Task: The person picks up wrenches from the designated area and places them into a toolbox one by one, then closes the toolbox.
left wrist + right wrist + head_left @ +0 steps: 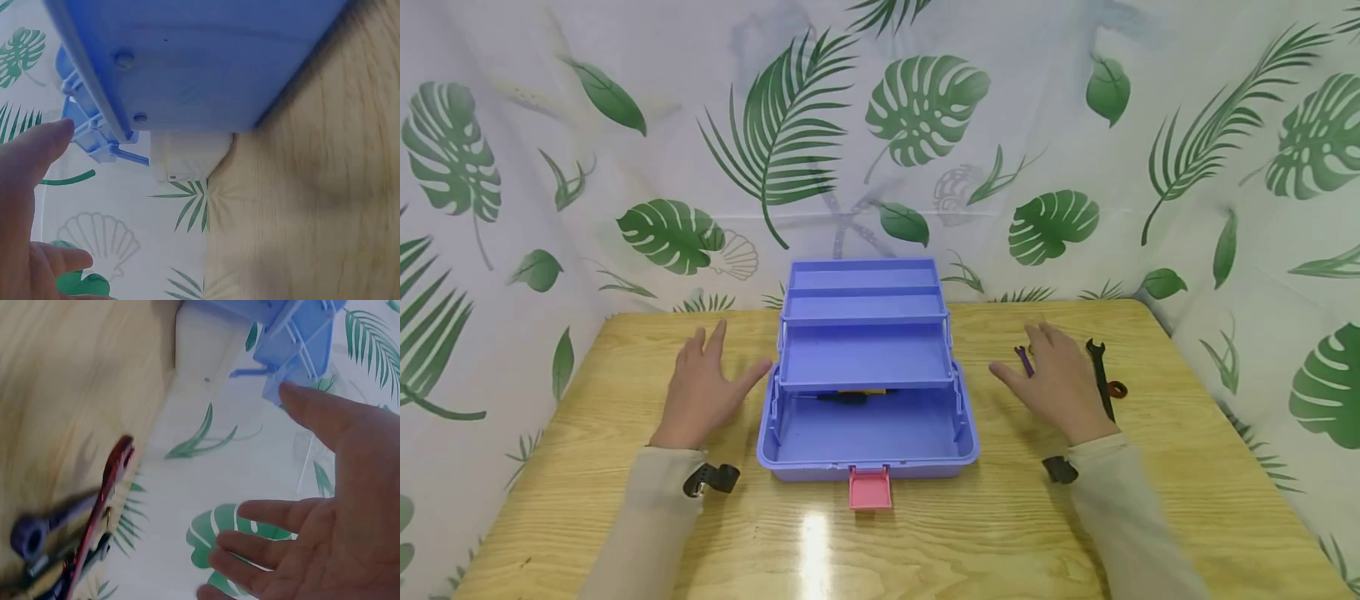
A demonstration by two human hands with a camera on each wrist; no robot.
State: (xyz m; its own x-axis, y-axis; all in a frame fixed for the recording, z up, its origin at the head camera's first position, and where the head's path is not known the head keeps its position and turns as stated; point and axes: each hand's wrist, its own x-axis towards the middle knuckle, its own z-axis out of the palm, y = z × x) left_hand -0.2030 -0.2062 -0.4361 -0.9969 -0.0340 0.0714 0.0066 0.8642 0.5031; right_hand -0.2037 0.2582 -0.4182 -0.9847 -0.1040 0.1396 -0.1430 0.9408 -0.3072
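A lavender-blue toolbox (868, 433) stands unfolded mid-table, its tiered trays (865, 354) raised at the back and its pink latch (870, 490) hanging at the front. Inside the base, partly under the lowest tray, lies a tool with a black handle (842, 398) and something yellow. To the left of the box hovers my left hand (703, 387), fingers spread, holding nothing. My right hand (1060, 379), likewise spread, is off the box's right side, above several wrenches. A purple wrench (1024, 360) and a black wrench (1099, 375) show around it; the hand partly hides the group.
A red ring end (1117, 389) pokes out beside the black wrench. In the right wrist view a red wrench (103, 497) and a purple ring end (29, 537) are blurred. Leaf-patterned cloth (880, 167) hangs behind the wooden table (925, 542).
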